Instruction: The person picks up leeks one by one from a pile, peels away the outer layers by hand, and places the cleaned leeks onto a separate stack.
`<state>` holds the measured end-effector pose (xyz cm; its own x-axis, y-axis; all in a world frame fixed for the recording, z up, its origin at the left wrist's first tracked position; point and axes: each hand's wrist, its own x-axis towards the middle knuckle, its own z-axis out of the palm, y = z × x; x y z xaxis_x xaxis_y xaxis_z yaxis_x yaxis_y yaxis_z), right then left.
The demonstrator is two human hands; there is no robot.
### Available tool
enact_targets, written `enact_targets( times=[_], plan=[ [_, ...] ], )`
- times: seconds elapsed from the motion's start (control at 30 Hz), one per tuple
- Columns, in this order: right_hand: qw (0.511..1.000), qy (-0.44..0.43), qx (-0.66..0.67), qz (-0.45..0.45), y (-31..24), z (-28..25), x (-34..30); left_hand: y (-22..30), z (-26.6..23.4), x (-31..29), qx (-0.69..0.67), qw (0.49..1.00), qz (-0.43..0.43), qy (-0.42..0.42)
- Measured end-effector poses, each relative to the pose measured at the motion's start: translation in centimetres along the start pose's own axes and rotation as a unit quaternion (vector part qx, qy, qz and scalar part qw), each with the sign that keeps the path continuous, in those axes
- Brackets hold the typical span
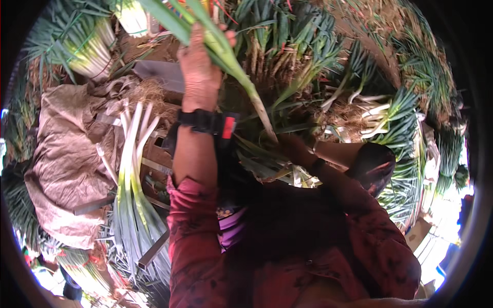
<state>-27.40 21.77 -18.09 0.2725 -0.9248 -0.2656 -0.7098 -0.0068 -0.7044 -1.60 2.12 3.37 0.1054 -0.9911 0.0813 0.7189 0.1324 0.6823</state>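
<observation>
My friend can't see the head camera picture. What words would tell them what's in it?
A person's left hand grips a long green onion by its leafy part; the shaded right hand is at its pale lower end. Loose white-stemmed green onions lie at left near a brown cloth, with a tied bundle at upper left.

Right fingers [290, 145] indistinct in shadow; leek leaves [173, 21] cut off above
</observation>
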Motion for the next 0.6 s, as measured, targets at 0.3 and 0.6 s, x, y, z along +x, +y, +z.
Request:
enact_targets(
  times=[0.3, 0.6],
  plan=[
    [0.964, 0.100, 0.239, -0.066, -5.9, -8.5, 2.8, 0.1, -0.5, -0.5, 0.024, 0.997, -0.040, -0.065],
    [0.949, 0.222, 0.075, -0.212, -15.4, -11.7, 8.0, -4.2, 2.0, -1.2, -0.005, 0.990, -0.115, -0.084]
  ],
)
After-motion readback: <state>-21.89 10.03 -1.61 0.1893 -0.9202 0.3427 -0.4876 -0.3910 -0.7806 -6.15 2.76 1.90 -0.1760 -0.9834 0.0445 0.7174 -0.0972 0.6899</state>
